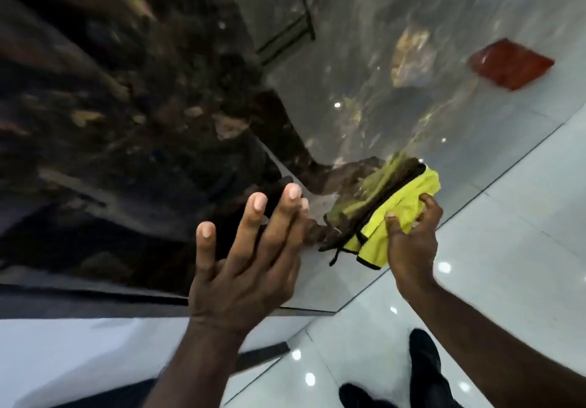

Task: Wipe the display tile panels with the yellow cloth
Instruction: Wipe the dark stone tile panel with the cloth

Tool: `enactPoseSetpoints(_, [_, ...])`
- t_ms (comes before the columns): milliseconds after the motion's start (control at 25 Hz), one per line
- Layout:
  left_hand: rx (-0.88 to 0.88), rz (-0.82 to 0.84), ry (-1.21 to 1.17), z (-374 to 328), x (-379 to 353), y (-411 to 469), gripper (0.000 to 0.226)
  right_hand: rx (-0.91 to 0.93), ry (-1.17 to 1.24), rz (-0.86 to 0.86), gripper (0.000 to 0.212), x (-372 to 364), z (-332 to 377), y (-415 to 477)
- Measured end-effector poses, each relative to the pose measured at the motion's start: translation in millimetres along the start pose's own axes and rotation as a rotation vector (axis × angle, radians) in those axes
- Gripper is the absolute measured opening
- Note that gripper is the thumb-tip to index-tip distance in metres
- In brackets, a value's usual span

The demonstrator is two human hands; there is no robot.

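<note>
Dim overall, with motion blur smearing the dark panel, ceiling-light glints on the glossy floor, and wide-angle edge bending.

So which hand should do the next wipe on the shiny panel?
Probably the right hand. It grips the yellow cloth, held against the glossy grey panel. The left hand is open with fingers spread, holding nothing, beside the dark panel.

I'm seeing yellow cloth trimmed in black, dark brown mottled panel, grey veined panel, red square
</note>
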State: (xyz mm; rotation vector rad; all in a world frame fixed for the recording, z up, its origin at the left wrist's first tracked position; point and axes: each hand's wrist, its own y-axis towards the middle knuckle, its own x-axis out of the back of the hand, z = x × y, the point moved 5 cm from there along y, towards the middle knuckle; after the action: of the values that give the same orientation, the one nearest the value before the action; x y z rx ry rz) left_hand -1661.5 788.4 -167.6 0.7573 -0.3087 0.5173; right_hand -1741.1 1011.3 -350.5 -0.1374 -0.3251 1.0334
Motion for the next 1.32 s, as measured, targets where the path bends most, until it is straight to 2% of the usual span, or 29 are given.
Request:
enactPoseSetpoints(40, [-0.001,-0.007,0.002,-1.2,-1.3,0.5,0.073,-0.002,0.008,0.011,0.060,-1.4,-7.5,7.6])
enactPoseSetpoints(160, [0.023,-0.006,0.008,-2.1,2.1,1.0,0.077,-0.273,0.061,0.057,0.056,-2.6,-23.3,9.9])
enactPoseSetpoints(200, [0.022,0.002,0.042,-3.1,0.9,1.2,0.078,-0.296,0.058,0.051,0.053,-1.5,-25.1,8.4])
enactPoseSetpoints(320, [0.013,-0.003,0.028,-4.6,-1.7,3.4,0.077,-0.154,0.040,0.030,0.049,-0.1,-13.8,3.8])
enactPoseSetpoints(440, [0.022,0.012,0.012,-3.2,0.8,5.5,0.073,-0.168,0.043,0.059,0.049,-0.4,5.3,-16.1])
enactPoseSetpoints(480, [0.028,0.012,-0.023,-1.8,3.1,8.3,0.070,-0.060,0.074,0.033,0.049,3.0,23.3,-27.3])
enactPoseSetpoints(600, [0.094,0.037,-0.242,11.7,17.6,7.8,0.066,0.479,0.184,0.085,0.054,6.9,94.4,-82.9])
enactPoseSetpoints(640, [0.132,0.039,-0.304,18.5,25.8,4.3,0.066,0.562,0.191,0.051,0.055,5.6,111.0,-88.5])
enactPoseSetpoints(720, [0.258,0.004,-0.354,43.0,46.5,-9.6,0.063,0.442,0.274,-0.122,0.055,2.1,134.4,-85.5])
enactPoseSetpoints(760, [0.318,-0.031,-0.344,59.5,57.4,-20.0,0.062,0.367,0.299,-0.165,0.055,-3.5,144.9,-93.7])
enactPoseSetpoints(800, [0.368,-0.070,-0.332,76.7,66.7,-30.5,0.063,0.403,0.292,-0.148,0.055,-12.8,158.6,-114.8])
enactPoseSetpoints(880, [0.443,-0.130,-0.340,108.3,78.1,-48.6,0.068,0.761,0.132,-0.057,0.053,-30.2,174.8,-184.8])
enactPoseSetpoints(960, [0.450,-0.153,-0.365,128.7,80.1,-60.6,0.073,0.968,0.034,0.053,0.053,-42.8,165.4,-227.0])
enactPoseSetpoints(1000, [0.428,-0.152,-0.375,132.9,79.0,-64.2,0.074,0.925,0.061,0.019,0.053,-42.2,163.2,-221.8])
enactPoseSetpoints(1080, [0.386,-0.131,-0.391,136.7,78.4,-72.3,0.076,0.598,0.193,-0.126,0.054,-43.5,154.9,-201.2])
enactPoseSetpoints(1120, [0.368,-0.120,-0.413,137.3,78.0,-75.7,0.076,0.495,0.216,-0.163,0.054,-47.1,152.0,-204.4])
enactPoseSetpoints(1160, [0.349,-0.125,-0.442,137.3,78.2,-78.2,0.074,0.555,0.202,-0.169,0.053,-50.1,150.7,-221.3])
enactPoseSetpoints(1200, [0.331,-0.143,-0.473,138.5,78.2,-79.0,0.071,0.690,0.139,-0.139,0.053,-57.8,148.9,-245.4])
enactPoseSetpoints(1240, [0.320,-0.164,-0.511,140.8,76.4,-79.7,0.066,0.807,0.073,-0.061,0.053,-70.4,141.9,-265.9])
enactPoseSetpoints(1320, [0.272,-0.197,-0.584,141.2,74.2,-81.5,0.057,0.867,0.048,0.013,0.054,-81.5,119.2,-272.2])
